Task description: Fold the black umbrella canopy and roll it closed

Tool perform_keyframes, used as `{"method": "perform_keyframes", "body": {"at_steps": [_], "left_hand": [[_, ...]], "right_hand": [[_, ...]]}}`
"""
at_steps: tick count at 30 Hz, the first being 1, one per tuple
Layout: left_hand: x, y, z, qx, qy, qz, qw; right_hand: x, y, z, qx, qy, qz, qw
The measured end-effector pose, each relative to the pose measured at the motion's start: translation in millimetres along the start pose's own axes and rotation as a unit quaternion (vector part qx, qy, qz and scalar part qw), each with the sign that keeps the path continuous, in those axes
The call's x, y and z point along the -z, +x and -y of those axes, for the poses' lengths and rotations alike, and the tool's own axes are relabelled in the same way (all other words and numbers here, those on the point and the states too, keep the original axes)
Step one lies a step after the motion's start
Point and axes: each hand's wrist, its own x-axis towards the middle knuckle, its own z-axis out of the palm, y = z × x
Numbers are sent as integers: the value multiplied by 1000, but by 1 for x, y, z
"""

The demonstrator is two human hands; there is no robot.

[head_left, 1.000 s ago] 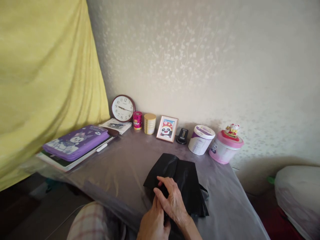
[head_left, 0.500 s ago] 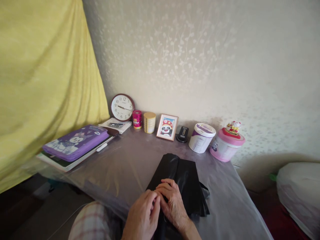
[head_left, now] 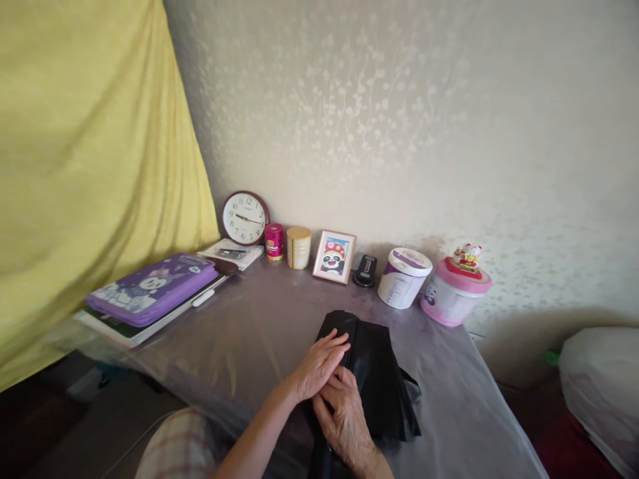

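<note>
A black folded umbrella [head_left: 372, 372] lies on the table, its loose fabric panels fanned out to the right and a small strap loop at its right edge. Across the fabric's left part my left hand [head_left: 322, 362] lies flat, fingers stretched out and pointing up and right. Just below it, my right hand [head_left: 344, 409] is closed, fingers bent on the umbrella's lower part, touching the left hand. Part of the umbrella under both hands is hidden. A dark shaft or handle shows at the bottom edge, left of the right wrist.
The table [head_left: 239, 352] has a clear plastic cover. Along the back stand a clock [head_left: 244, 218], a pink can [head_left: 273, 241], a yellow tin [head_left: 298, 248], a framed panda picture [head_left: 334, 257], a white tub [head_left: 404, 278] and a pink tub [head_left: 455, 291]. A purple case [head_left: 152, 287] lies on the left.
My left hand has gone from a pinch beside the right hand to lying flat farther up on the umbrella. My right hand has shifted slightly down, with fingers more curled.
</note>
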Motion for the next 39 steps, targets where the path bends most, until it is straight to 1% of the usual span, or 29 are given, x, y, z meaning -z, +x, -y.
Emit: {"method": "perform_keyframes", "body": {"at_steps": [4, 7, 10, 12, 15, 18, 20, 22, 24, 27, 31, 35, 39], "left_hand": [[-1, 23, 13, 6, 25, 3, 1000], [-3, 38, 22, 15, 46, -7, 999], [-3, 46, 29, 30, 63, -30, 997], [-1, 47, 33, 52, 72, -56, 994], [5, 41, 30, 89, 78, -102, 988], [9, 26, 12, 80, 63, -117, 988], [9, 13, -5, 52, 41, -95, 993], [8, -1, -21, 26, 16, -54, 998], [5, -11, -30, 11, -18, -17, 1000], [2, -18, -31, 17, -67, -1, 998], [1, -18, -25, 35, -112, -6, 993], [2, -18, -25, 35, -120, -8, 992], [-1, -19, -25, 33, -106, -10, 994]], "right_hand": [[3, 2, 5, -8, -8, 18, 1000], [3, 2, 5, -2, -13, 10, 1000], [3, 2, 5, 1, -17, 4, 1000], [3, 2, 5, 0, -17, 3, 1000], [5, 2, 6, 2, -15, 0, 1000], [5, 2, 7, 4, -10, 2, 1000], [4, 1, 6, 2, -3, -1, 1000], [2, 0, 3, 7, 5, -14, 1000], [0, -2, -1, 19, 11, -35, 999], [-3, -4, -3, 29, 10, -42, 999], [-1, -6, 4, 21, -1, -20, 1000], [2, -10, 13, 20, 1, -4, 1000], [3, -12, 18, 30, -5, 0, 1000]]}}
